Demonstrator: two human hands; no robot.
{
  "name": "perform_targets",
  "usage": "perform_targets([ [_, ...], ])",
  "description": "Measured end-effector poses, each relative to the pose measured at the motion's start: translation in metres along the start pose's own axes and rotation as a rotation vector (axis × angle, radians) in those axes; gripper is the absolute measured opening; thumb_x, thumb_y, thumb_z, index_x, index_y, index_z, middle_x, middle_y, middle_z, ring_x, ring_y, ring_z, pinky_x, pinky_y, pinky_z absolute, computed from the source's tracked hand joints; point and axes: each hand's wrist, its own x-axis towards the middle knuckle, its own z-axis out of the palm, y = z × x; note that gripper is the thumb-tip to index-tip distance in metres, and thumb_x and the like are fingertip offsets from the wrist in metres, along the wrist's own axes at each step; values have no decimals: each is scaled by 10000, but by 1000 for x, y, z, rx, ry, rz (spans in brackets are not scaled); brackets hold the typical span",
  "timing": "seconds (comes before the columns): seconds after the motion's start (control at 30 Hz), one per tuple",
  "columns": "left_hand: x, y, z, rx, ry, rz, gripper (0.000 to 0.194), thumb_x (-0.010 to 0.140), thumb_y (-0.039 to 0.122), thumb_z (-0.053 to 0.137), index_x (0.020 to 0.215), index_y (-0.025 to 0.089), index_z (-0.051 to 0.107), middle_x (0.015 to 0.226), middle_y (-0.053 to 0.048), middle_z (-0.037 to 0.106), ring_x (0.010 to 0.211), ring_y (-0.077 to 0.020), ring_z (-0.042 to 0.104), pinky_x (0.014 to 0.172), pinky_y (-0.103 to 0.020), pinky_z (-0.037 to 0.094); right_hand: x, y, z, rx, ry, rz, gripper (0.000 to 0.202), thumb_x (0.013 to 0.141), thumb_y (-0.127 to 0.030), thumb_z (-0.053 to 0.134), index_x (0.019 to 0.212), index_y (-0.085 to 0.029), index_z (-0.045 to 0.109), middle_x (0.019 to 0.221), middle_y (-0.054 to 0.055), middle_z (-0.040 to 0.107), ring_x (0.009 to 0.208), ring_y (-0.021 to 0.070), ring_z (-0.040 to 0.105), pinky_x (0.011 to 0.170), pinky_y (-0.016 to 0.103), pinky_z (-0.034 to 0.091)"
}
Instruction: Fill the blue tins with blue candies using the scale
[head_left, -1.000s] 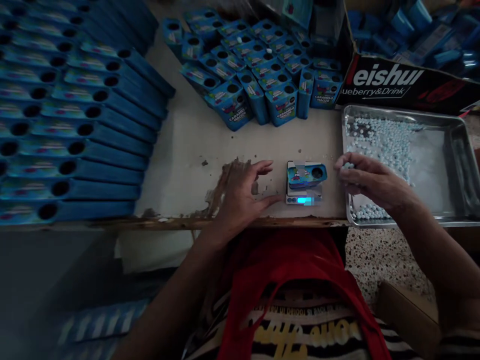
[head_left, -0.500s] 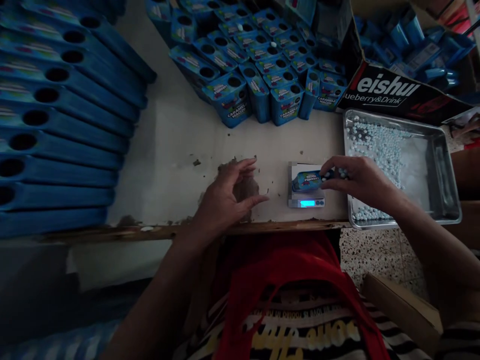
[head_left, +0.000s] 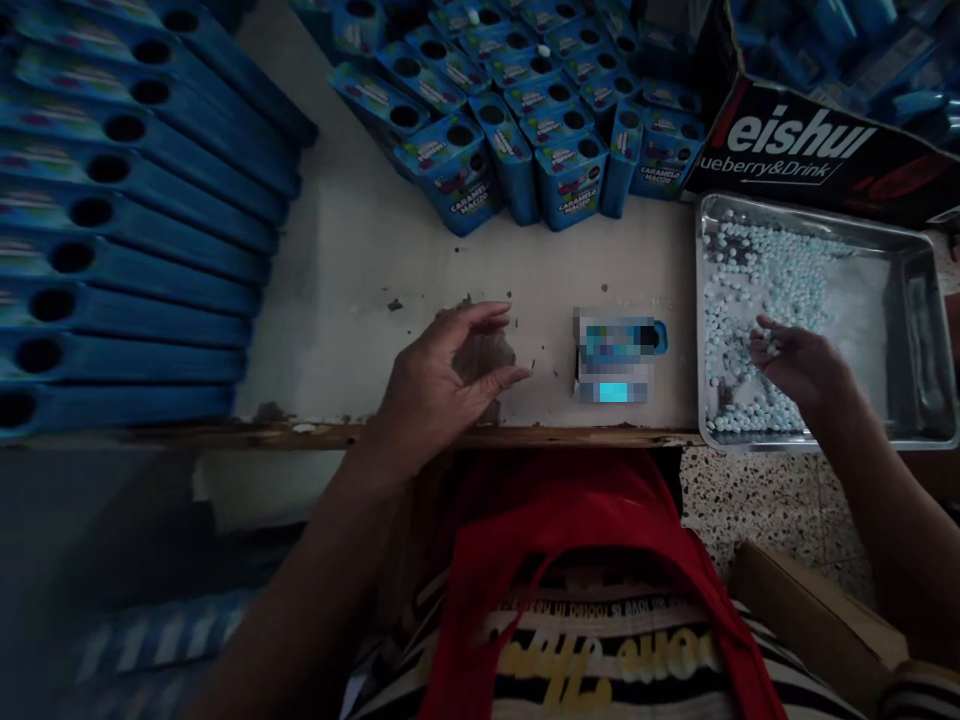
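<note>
My right hand (head_left: pixel 806 368) is over the metal tray (head_left: pixel 892 225), its fingers curled around a few small pale-blue candies. More of these round candies (head_left: pixel 780 265) lie loose along the tray's left side and in its near left corner. Left of the tray a small blue candy box (head_left: pixel 658 337) lies flat on a digital scale (head_left: pixel 613 392), its round hole facing right; part of this spot is blurred into blocks. My left hand (head_left: pixel 454 375) rests near the table edge with thumb and fingers apart, holding nothing.
Many upright blue boxes (head_left: pixel 570 180) with round holes stand at the back. A long row of blue boxes (head_left: pixel 150 300) lies at the left. Behind the tray stands a black carton (head_left: pixel 802 140) full of blue boxes. The wooden table edge (head_left: pixel 525 437) runs in front of me.
My right hand has moved right, from the box on the scale to the candies in the tray. The box stays on the scale. My left hand keeps its open pose; the view has shifted slightly.
</note>
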Motion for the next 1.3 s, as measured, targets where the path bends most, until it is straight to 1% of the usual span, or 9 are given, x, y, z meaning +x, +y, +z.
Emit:
perform_targets([
  [0.1,2,8,7,22,-17,33,735,938,549,928,1570,298,651,1468,-116,756,1376,-345,739,1257,-570,596,-9,8,1,-57,-213,-23,198,871,-6,670,972,-142,773,812,34,678,562,53,485,470,97,441],
  [0.27,-1,13,17,-97,-5,23,790,959,574,902,1646,364,573,1525,-113,695,1462,-360,688,1315,-641,555,-38,5,39,-205,-598,-122,196,883,-195,906,1064,-148,850,857,30,726,571,42,446,460,122,389],
  [0.43,-8,12,15,-181,13,-63,811,932,649,900,1628,368,594,1547,-103,674,1510,-377,663,1350,-660,527,-55,-5,78,-503,-795,-370,272,934,-392,956,1074,-181,856,747,0,675,605,86,504,500,196,371],
  [0.57,-10,16,10,-166,-38,-134,795,933,675,882,1605,339,624,1572,-108,693,1523,-382,657,1351,-631,538,-66,-10,91,-771,-827,-560,246,1025,-404,854,1153,-195,862,750,-2,671,630,114,524,553,262,376],
  [0.73,-6,17,11,-31,-74,-92,666,984,642,832,1545,315,684,1555,-126,714,1483,-396,677,1303,-669,551,-70,-7,93,-893,-842,-635,256,1034,-377,759,1160,-183,870,755,5,699,668,139,567,615,293,409],
  [0.87,-3,14,11,37,-82,-10,585,999,624,826,1483,307,735,1497,-103,738,1433,-374,702,1262,-612,585,-69,1,94,-911,-855,-650,288,991,-406,785,1145,-185,885,789,14,735,703,154,616,653,299,444],
  [1.03,-4,10,8,37,-85,-2,580,990,638,832,1465,316,751,1488,-91,743,1410,-366,708,1252,-584,588,-70,-2,88,-782,-816,-547,349,961,-448,846,1191,-190,894,699,-25,642,639,129,537,597,280,393],
  [1.17,4,10,9,10,-45,38,536,1000,596,832,1442,299,768,1441,-102,766,1387,-363,711,1271,-599,551,-44,-23,91,-479,-654,-511,326,884,-449,929,1081,-194,880,729,-25,615,587,90,431,519,248,318],
  [1.3,19,19,9,-4,-44,89,484,1013,542,834,1431,305,778,1388,-109,786,1329,-358,738,1234,-595,564,0,-42,132,-463,-597,-580,318,906,-499,924,947,-201,823,706,-28,555,586,98,441,496,239,310],
])
